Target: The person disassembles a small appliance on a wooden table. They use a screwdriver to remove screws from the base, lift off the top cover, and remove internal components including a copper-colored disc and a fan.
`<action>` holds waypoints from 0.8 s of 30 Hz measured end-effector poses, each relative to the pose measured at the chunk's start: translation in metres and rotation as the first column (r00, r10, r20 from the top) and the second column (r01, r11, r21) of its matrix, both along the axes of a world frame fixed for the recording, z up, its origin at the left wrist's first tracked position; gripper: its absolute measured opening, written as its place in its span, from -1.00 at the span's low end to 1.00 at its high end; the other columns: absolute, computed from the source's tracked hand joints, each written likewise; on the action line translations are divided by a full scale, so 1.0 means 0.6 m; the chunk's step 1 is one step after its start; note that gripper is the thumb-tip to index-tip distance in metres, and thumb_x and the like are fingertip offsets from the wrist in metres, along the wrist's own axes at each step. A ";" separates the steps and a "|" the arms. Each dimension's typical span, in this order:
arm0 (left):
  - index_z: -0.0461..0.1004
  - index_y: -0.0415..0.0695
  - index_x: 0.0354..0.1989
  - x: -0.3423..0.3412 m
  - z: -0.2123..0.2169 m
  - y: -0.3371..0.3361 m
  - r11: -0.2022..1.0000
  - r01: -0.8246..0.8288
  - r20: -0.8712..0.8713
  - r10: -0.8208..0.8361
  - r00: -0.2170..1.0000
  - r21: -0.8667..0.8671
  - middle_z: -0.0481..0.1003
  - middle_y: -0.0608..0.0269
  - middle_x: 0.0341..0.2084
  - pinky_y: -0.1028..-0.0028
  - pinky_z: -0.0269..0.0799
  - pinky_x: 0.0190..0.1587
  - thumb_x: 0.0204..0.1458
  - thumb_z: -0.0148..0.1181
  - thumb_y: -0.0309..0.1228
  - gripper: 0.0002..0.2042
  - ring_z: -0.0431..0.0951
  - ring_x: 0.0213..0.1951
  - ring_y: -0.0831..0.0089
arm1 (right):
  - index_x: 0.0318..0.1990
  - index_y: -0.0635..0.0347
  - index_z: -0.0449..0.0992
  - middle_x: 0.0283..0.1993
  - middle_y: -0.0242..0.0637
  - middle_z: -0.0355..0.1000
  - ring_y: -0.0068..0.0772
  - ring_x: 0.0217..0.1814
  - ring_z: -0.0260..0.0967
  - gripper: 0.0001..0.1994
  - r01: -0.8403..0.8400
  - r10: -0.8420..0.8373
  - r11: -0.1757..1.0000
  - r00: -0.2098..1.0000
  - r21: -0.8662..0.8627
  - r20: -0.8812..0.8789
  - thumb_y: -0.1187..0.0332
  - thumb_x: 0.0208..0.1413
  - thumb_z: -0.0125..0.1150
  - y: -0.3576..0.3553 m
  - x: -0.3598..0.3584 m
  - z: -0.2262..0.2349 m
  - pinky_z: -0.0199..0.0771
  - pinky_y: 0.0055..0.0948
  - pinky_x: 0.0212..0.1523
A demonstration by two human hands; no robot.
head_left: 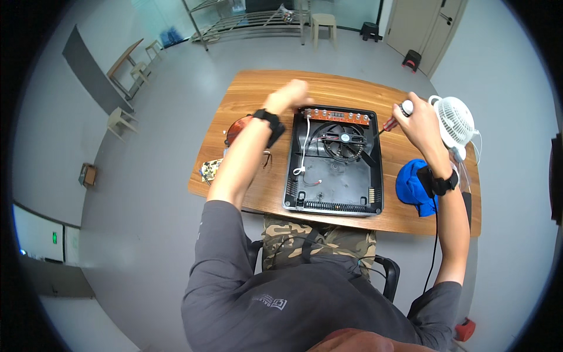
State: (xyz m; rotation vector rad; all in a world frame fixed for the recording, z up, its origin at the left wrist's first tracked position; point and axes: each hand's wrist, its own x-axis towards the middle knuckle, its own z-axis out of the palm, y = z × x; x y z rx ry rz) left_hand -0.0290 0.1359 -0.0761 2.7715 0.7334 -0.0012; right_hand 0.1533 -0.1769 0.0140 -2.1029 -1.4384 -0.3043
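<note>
An opened black appliance base (333, 176) lies on the wooden table (264, 88), showing a round cooling fan (343, 141) and an orange circuit strip (337, 115) along its far edge. My right hand (419, 120) grips a red-handled screwdriver (392, 122) whose tip points down at the base's right side, near the fan. My left hand (290, 97) is curled into a fist just beyond the base's far left corner; whether it holds anything is hidden. A white wire (304, 146) runs down the inside left of the base.
A small white desk fan (456, 123) and a blue cloth (412, 186) sit at the table's right. A copper coil disc (237, 128) and a small circuit board (210, 170) lie at the left. Stools, a metal rack and doors stand farther back.
</note>
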 end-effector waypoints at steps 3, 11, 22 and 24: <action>0.64 -0.36 -0.41 -0.073 -0.015 0.047 0.964 -0.265 -0.236 0.261 0.936 0.015 0.65 -0.07 -0.50 0.25 0.65 -0.16 0.08 0.33 -0.29 -0.71 0.71 -0.38 0.14 | -0.34 0.33 0.48 -0.34 0.09 0.55 0.19 -0.22 0.55 -0.62 -0.013 0.013 1.000 1.000 0.000 0.014 0.09 0.10 0.25 0.021 -0.015 -0.006 0.54 -0.01 -0.19; 0.66 -0.23 -0.18 -0.090 -0.143 0.071 0.973 -0.121 -0.293 0.177 0.940 0.199 0.63 -0.14 -0.16 0.17 0.58 -0.01 -0.01 0.34 -0.25 -0.68 0.64 -0.06 -0.04 | -0.32 0.35 0.47 -0.41 0.17 0.52 0.26 -0.27 0.52 -0.59 -0.095 0.095 0.994 0.995 -0.056 0.006 0.06 0.09 0.27 0.059 -0.079 0.004 0.53 0.04 -0.22; 0.66 -0.23 -0.23 -0.103 -0.105 0.050 0.959 -0.132 0.012 0.133 0.991 0.252 0.64 -0.15 -0.26 0.12 0.57 -0.03 0.09 0.21 -0.31 -0.75 0.64 -0.15 -0.09 | -0.28 0.34 0.47 -0.35 0.12 0.54 0.24 -0.22 0.52 -0.57 -0.212 0.211 0.977 0.977 -0.040 -0.016 0.04 0.11 0.30 0.150 -0.126 -0.036 0.51 0.04 -0.18; 0.66 -0.22 -0.20 -0.102 -0.068 0.028 0.981 -0.095 0.192 0.062 0.979 0.167 0.64 -0.10 -0.28 0.14 0.56 -0.05 0.09 0.17 -0.40 -0.79 0.65 -0.18 -0.07 | -0.28 0.34 0.46 -0.34 0.11 0.55 0.24 -0.21 0.52 -0.57 -0.224 0.223 0.974 0.975 -0.032 -0.015 0.04 0.11 0.30 0.160 -0.128 -0.045 0.52 0.04 -0.18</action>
